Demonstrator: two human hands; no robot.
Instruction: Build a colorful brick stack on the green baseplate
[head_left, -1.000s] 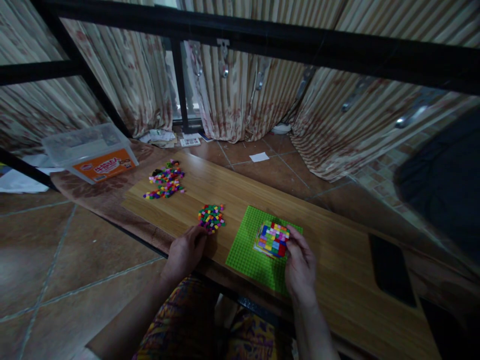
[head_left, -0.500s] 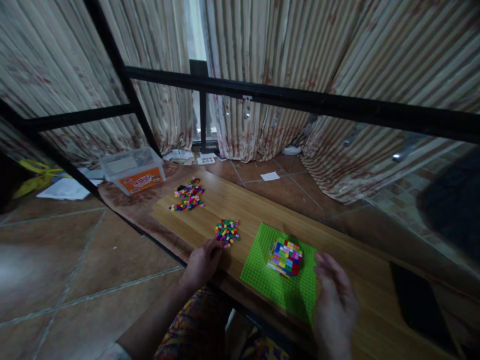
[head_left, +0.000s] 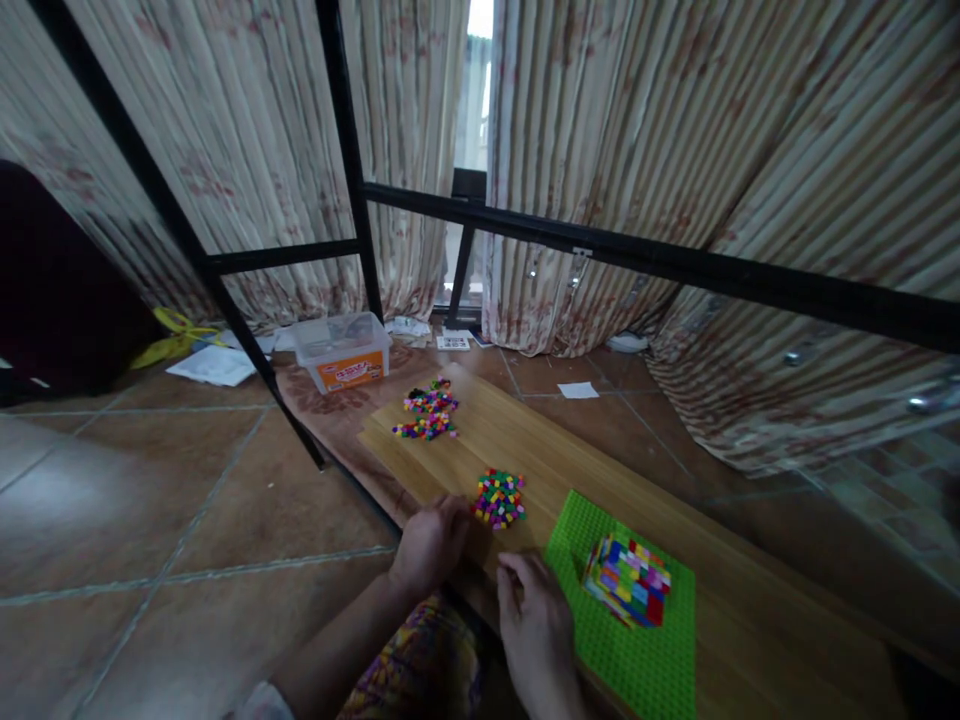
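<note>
"Toy-brick block [head_left: 628, 580], near right: what lies around it? Start big."

"Striped, flowered curtains [head_left: 585, 120] hang across the far side, behind a black metal frame [head_left: 675, 260]. Below them spreads a brown tiled floor [head_left: 187, 500]."

"And on this side of the frame?"

"A long wooden board [head_left: 487, 430], running from far left to near right. On its near right part lies a studded green baseplate [head_left: 637, 670]. Off the board's far left end sits a clear plastic tub [head_left: 341, 340] with an orange label."

"Now the hands."

"The left hand [head_left: 431, 545] is at the near left edge of a pile of small bricks [head_left: 500, 498], fingertips bunched together. Whether they're clamped on a brick, I can't tell."

"And the other?"

"The right hand [head_left: 532, 610] is between the left hand and the block, at the baseplate's left side, fingers curled, thumb close to forefinger. I can't tell whether anything is pinched there."

"So the block itself?"

"It stands on the baseplate, apart from both hands, its layered sides showing and its top a patchwork of red, pink, blue and yellow."

"Anything smaller?"

"Loose bricks [head_left: 429, 408] in two clumps, farther left on the board."
</note>
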